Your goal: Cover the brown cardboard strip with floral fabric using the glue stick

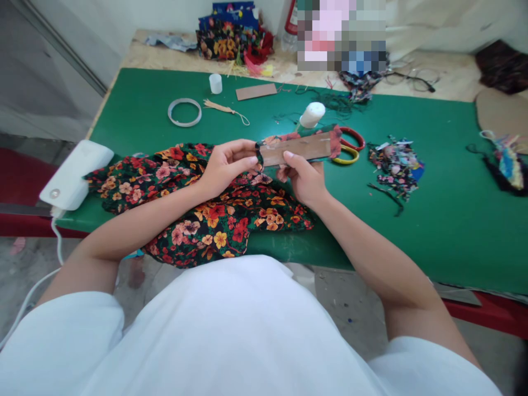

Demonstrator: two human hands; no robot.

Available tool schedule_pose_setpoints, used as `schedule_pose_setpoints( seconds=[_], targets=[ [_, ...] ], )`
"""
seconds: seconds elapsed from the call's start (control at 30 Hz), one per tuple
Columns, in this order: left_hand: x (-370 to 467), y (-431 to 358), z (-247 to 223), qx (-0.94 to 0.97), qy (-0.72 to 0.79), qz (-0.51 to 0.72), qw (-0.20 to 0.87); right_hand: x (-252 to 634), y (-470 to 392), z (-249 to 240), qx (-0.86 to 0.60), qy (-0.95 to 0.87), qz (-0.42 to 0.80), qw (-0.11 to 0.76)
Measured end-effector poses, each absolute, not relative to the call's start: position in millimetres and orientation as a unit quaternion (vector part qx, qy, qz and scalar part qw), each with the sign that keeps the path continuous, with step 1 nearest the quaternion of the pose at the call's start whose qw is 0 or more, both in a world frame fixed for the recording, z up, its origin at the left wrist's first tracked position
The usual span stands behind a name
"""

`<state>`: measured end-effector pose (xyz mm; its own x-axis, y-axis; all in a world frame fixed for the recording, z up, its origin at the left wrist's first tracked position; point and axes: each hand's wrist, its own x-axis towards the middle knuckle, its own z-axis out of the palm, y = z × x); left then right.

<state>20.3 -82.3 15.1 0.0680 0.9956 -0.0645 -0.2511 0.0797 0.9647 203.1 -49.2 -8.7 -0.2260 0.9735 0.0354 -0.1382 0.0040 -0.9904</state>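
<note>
Between my hands, above the green mat, is a brown cardboard strip (299, 149) with floral cloth folded along its far edge and right end. My left hand (231, 165) pinches the cloth at the strip's left end. My right hand (306, 179) grips the strip from below, its thumb flat on the cardboard. A dark floral cloth (214, 231) with red, pink and yellow flowers spreads under my hands and hangs over the near edge. Just past the strip stands a white-capped bottle (312, 115). Scissors with one red and one yellow handle loop (348, 155) lie right of it, their blades hidden.
A white device with a cable (76, 173) sits at the mat's left edge. Beyond my hands are a tape roll (184, 112), a white cap (215, 83), a tassel (225, 107) and another cardboard strip (256, 92). Fabric scraps (396, 165) are heaped at right; folded floral cloths (233, 36) stand behind.
</note>
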Motion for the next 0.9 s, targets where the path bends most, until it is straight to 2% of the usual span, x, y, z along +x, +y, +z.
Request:
schedule_pose_setpoints(
  seconds=[0.17,0.43,0.77,0.9],
  targets=[
    [20.0,-84.7,16.3,0.450,0.443,0.519,0.576,202.4,-49.0,-4.4,-0.407,-0.510,0.578,0.490],
    [9.5,-83.1,22.1,0.543,0.501,0.473,0.480,203.2,-57.3,6.3,-0.397,-0.465,0.629,0.479],
    [-17.7,-73.9,23.9,0.633,0.441,0.400,0.495,199.5,-66.5,20.9,-0.395,-0.428,0.710,0.396],
    [-12.2,-76.2,25.4,0.662,0.456,0.322,0.501,196.7,-68.0,21.4,-0.421,-0.421,0.695,0.403]
  ],
)
